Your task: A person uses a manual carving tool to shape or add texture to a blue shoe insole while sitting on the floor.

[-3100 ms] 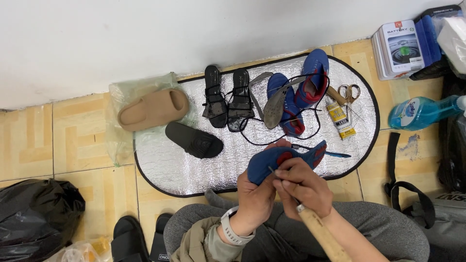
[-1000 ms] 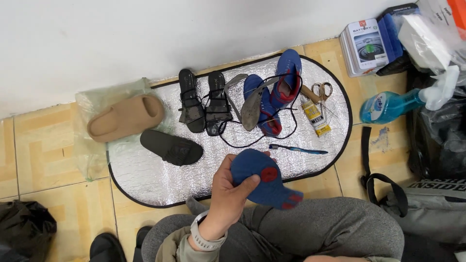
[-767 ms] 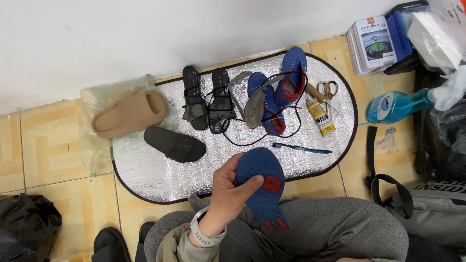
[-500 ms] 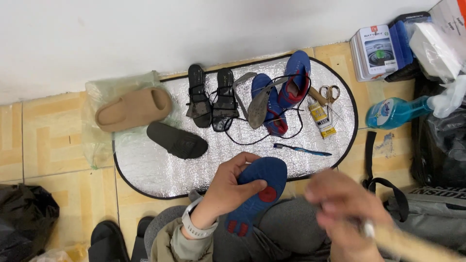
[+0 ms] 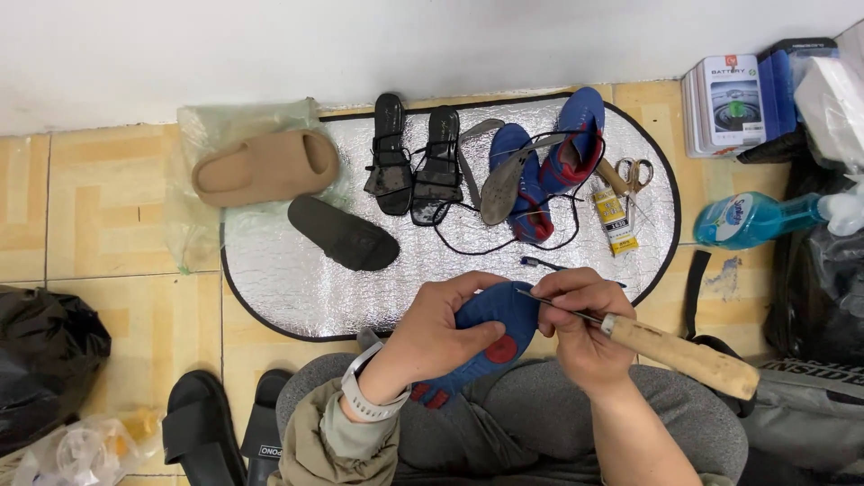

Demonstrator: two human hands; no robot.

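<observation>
The person sits on the floor with a blue shoe (image 5: 490, 337) over the lap. The left hand (image 5: 441, 328) is closed around the shoe and holds it with the sole up. The sole is blue with a red spot and red bits at one end.

The right hand (image 5: 580, 328) is closed on an awl (image 5: 666, 346) with a thick wooden handle. The fingers pinch the thin metal part near the tip. The tip touches the edge of the shoe, at the end nearest the silver mat (image 5: 450, 243).

The mat lies on the tiled floor, just past the shoe. On the mat, a dark flat sole (image 5: 344, 234) lies near its left side. Two black sandals (image 5: 414, 166) stand side by side at the far edge of the mat. Right of the sandals are two more blue shoes (image 5: 549, 166) with a grey insole (image 5: 499, 184) and black laces over them. Further right on the mat are scissors (image 5: 630, 175) and a yellow glue tube (image 5: 616, 220). A small blue pen (image 5: 540, 264) lies on the mat, close to the hands.

A tan slide (image 5: 265, 168) rests on a plastic bag, half off the mat's left side. A blue spray bottle (image 5: 756, 219) lies on the floor right of the mat. A black bag (image 5: 45, 360) sits far left of the mat.
</observation>
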